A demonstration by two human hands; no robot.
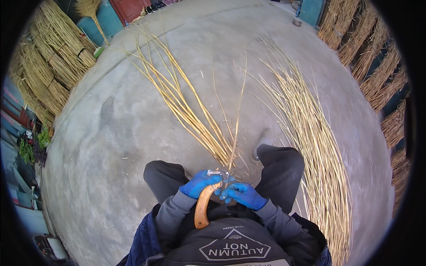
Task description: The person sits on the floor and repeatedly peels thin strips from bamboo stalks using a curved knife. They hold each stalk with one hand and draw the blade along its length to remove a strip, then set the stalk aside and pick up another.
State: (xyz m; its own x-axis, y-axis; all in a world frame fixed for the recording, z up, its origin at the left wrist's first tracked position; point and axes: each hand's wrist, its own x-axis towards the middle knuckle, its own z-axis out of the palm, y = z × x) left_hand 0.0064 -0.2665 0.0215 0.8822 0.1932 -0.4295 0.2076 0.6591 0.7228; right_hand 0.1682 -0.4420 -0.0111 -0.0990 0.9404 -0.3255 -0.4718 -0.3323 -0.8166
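Observation:
My left hand [199, 184], in a blue glove, grips a knife with a curved wooden handle [202, 208] just in front of my chest. My right hand [243, 194], also in a blue glove, pinches the near end of a single thin reed stalk [237, 126] against the knife's metal part [217, 173]. The stalk runs away from me across the concrete floor. A loose bunch of yellow reeds [182, 102] fans out from between my knees toward the far left.
A wide pile of thin reeds [313, 146] lies on the floor to my right. Tied reed bundles [49, 71] stack at the left, and more bundles [377, 66] lean at the right. A broom [91, 13] stands against the far wall. My knees [279, 168] flank the work.

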